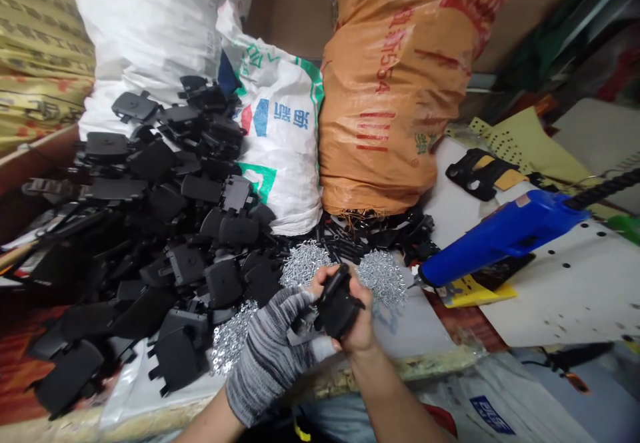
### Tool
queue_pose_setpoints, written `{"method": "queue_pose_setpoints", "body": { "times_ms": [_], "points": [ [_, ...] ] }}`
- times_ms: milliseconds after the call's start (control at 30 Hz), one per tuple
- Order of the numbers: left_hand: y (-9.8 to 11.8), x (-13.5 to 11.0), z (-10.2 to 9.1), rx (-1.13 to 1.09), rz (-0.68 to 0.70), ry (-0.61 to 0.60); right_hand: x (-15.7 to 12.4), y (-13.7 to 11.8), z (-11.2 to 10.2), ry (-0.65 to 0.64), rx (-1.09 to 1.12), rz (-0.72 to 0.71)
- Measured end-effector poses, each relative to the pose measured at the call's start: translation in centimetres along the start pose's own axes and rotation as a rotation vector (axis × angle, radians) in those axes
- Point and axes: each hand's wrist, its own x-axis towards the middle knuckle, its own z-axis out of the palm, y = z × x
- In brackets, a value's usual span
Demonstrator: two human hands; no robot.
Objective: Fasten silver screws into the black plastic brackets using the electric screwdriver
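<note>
Head view. Held in front of the body, above the near edge of the tabletop [467, 323]: one black plastic part [337, 311]. Positioned directly between the left hand [273, 343] and the right hand [363, 323], in contact with both. Left hand, in a striped grey knitted glove [265, 356]: closed on the left side of the part. Right hand, bare: curled around the right side and gripping. Orientation of the part: tilted, with a cylindrical bar uppermost. Contact areas on the far side: hidden, not possible to tell.

Beyond the part, near the hands: a centre heap of small silver screws [304, 266] to the left, a right heap of screws [383, 278] to the right. Just left of the glove: a further heap of small metal pieces [231, 338]. Behind and between the two screw heaps: slender black pieces [345, 248].

Over the left of the tabletop: a large pile of black parts [185, 260]. To the right: a blue power screwdriver [500, 236], tip directed at the right heap, with a coiled black cord [607, 186] at the rear end. Blocking the far side: a large white sack [150, 36], a smaller printed white sack [287, 143] and an orange sack [390, 103].
</note>
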Motion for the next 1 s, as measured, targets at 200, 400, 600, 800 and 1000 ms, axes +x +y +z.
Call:
{"method": "queue_pose_setpoints", "body": {
  "times_ms": [200,400,600,800,1000],
  "points": [
    [-0.2,5.4,-1.3,0.037,-0.072,-0.116,6.0,-4.6,-6.1,0.198,-1.129,-0.131],
    [-0.1,8.4,0.2,-0.001,-0.024,-0.156,10.3,-8.2,-9.3,0.516,-1.504,0.006],
    [-1.7,7.6,0.4,-0.04,-0.02,-0.176,10.3,-8.2,-11.3,0.525,-1.387,0.053],
    [-2.5,6.5,0.4,0.019,0.176,0.087,6.2,-5.8,-7.5,0.181,-0.935,-0.092],
    [-1.7,4.3,0.8,-0.12,0.286,0.173,2.7,-3.0,-2.5,-0.209,0.053,0.268]
  ]
}}
